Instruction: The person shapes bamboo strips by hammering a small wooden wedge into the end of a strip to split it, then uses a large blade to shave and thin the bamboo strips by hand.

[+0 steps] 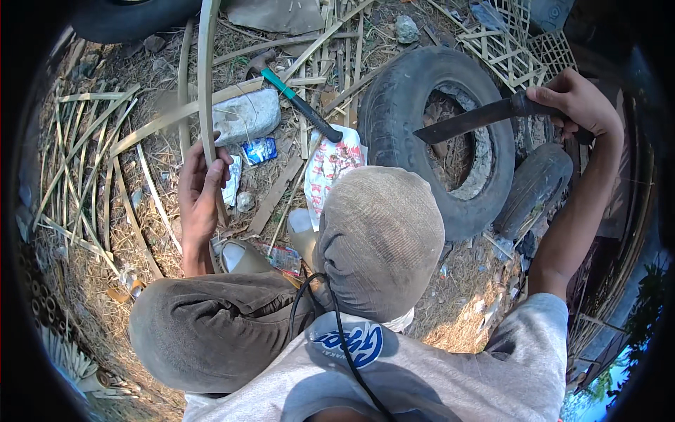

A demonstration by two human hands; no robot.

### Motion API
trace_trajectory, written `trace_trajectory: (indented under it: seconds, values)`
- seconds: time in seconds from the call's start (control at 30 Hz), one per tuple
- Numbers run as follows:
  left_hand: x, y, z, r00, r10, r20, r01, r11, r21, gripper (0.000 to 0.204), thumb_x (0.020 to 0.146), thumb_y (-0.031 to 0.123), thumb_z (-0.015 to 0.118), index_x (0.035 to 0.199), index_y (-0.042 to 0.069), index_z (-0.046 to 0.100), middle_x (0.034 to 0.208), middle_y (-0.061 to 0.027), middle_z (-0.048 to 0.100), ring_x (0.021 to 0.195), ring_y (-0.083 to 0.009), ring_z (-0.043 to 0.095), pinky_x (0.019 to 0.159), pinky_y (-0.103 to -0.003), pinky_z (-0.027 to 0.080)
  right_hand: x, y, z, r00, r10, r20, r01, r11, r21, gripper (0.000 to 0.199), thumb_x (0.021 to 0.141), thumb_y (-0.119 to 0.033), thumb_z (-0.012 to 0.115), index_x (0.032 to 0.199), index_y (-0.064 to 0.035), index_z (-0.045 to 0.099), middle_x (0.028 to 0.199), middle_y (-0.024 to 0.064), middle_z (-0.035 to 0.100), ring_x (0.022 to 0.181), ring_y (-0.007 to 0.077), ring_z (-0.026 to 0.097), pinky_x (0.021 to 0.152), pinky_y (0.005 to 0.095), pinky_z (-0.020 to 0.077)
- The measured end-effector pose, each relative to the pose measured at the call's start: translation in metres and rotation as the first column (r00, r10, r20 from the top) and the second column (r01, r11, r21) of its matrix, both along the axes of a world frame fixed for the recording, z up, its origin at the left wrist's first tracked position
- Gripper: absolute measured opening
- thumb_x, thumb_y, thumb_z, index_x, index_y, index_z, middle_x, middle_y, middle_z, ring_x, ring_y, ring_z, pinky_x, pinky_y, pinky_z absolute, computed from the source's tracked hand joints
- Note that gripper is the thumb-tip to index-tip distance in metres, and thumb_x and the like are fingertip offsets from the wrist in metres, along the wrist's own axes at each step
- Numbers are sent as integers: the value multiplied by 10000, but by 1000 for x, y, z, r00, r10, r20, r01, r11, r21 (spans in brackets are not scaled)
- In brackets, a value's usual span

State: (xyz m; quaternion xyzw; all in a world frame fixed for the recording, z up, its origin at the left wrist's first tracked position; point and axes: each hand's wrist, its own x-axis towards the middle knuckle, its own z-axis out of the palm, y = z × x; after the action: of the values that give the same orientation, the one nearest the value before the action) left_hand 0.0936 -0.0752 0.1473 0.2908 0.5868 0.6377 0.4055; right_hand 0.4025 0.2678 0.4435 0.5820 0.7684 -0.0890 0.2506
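My left hand is closed round a long split bamboo strip, which rises past the upper edge of the picture. The strip stands beside a pale stone block on the ground. Out to the right, my raised right hand grips the handle of a machete. Its dark blade points left across the opening of a large tyre, well apart from the bamboo. A claw hammer with a green and black handle lies between the block and the tyre.
Thin bamboo strips lie crossed at the left. A bamboo lattice is at the far right, and a smaller tyre leans by the large one. Near my feet lie a red-printed white bag and a blue packet.
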Motion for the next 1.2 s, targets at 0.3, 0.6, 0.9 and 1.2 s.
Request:
trace_trajectory:
  seconds: [0.3,0.6,0.9,1.2]
  values:
    - [12,109,98,884,-437,-163,458,880,124,369,1056,101,513,1414,34,455,954,-3,562,759,-60,476,660,-219,398,21,-59,-15,795,104,-597,492,465,736,578,888,-556,689,722,-3,708,579,96,647,566,285,659,669,406,523]
    - [138,211,218,737,-622,-266,672,718,183,299,1087,205,514,1328,31,486,877,36,469,740,-34,400,619,-213,348,17,-122,-29,491,450,-746,572,480,665,354,891,-272,809,706,-6,666,547,60,598,477,120,570,501,265,430]
    - [182,220,231,916,-338,-216,396,846,356,364,1087,267,522,1371,43,484,827,59,469,659,-8,374,535,-170,280,46,-121,-37,404,666,-627,213,598,773,207,777,-137,866,771,-63,673,671,53,663,571,212,645,555,335,502]
    - [187,198,226,936,-318,-153,351,888,299,332,1084,226,466,1296,-22,532,808,-11,506,719,-83,423,626,-260,363,17,-128,-71,-480,180,-859,478,874,-84,330,827,-80,862,995,-25,582,811,35,643,696,97,644,656,245,529]
